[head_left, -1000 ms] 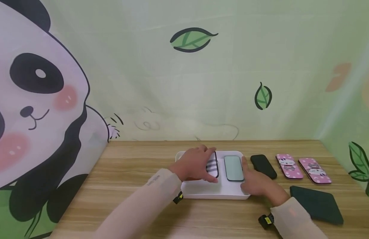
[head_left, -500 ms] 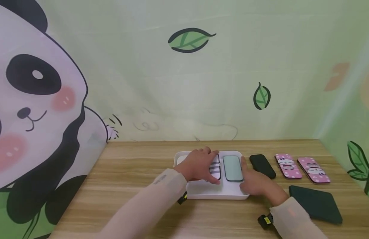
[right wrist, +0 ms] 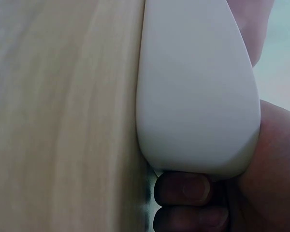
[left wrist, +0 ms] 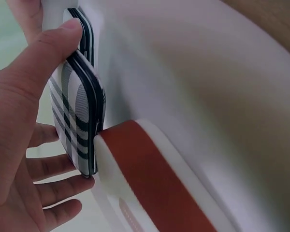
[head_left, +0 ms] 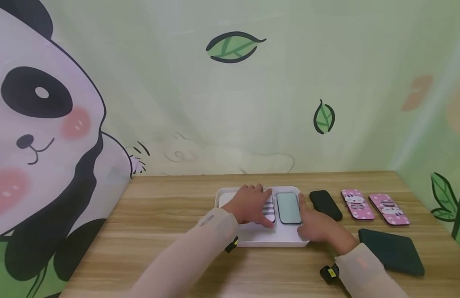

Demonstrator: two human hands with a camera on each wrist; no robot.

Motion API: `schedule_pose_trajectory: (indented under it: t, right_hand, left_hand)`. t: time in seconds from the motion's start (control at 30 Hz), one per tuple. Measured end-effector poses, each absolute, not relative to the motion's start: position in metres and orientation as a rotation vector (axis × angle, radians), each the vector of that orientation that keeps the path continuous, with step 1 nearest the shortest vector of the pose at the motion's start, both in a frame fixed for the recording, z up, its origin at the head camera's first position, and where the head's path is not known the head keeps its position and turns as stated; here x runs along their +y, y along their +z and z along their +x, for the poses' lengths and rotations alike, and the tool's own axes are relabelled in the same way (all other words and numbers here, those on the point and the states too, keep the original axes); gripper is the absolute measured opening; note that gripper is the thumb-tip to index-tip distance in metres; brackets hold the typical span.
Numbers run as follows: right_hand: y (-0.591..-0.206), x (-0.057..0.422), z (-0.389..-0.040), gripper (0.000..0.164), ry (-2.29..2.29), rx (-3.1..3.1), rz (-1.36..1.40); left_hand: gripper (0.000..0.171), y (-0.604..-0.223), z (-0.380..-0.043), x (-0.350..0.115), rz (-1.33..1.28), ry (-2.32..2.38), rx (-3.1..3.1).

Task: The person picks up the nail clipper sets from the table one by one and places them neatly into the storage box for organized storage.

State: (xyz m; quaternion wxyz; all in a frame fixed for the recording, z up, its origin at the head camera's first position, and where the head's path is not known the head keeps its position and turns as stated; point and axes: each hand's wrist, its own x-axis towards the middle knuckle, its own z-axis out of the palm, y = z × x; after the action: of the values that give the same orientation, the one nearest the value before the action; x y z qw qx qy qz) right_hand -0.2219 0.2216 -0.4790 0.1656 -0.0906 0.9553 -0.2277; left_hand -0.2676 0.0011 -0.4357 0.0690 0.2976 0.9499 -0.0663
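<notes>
A white tray holds a plaid flat case with black edges and a mint-green flat case to its right. My left hand spans the plaid case, thumb at the near end and fingertips at the far end, and hides much of it. In the left wrist view, the thumb overlaps the narrow black-edged side of the plaid case. A white case with a red-brown band lies close beside it. My right hand grips the tray's right end, fingers curled against its outer wall.
Right of the tray lie a black case, a pink patterned case and another pink case. A dark green flat pouch is nearer the front. Wood tabletop extends left of the tray.
My left hand has slid the plaid case slightly right, closer to the mint-green case. My right hand stays at the tray's end. The whole head view has shifted a little.
</notes>
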Motion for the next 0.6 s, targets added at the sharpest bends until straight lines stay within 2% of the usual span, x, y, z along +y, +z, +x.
schedule_pose_trajectory:
  t: [0.4,0.6]
  right_hand:
    - [-0.475,0.223,-0.22,0.102,-0.644,2.725,-0.258]
    - [-0.475,0.222,-0.219,0.102,-0.655,2.721,-0.261]
  left_hand:
    - [0.105,-0.44,-0.268,0.009,0.878,-0.175,2.855]
    - [0.107,-0.454,-0.272,0.011,0.916,-0.233,2.867]
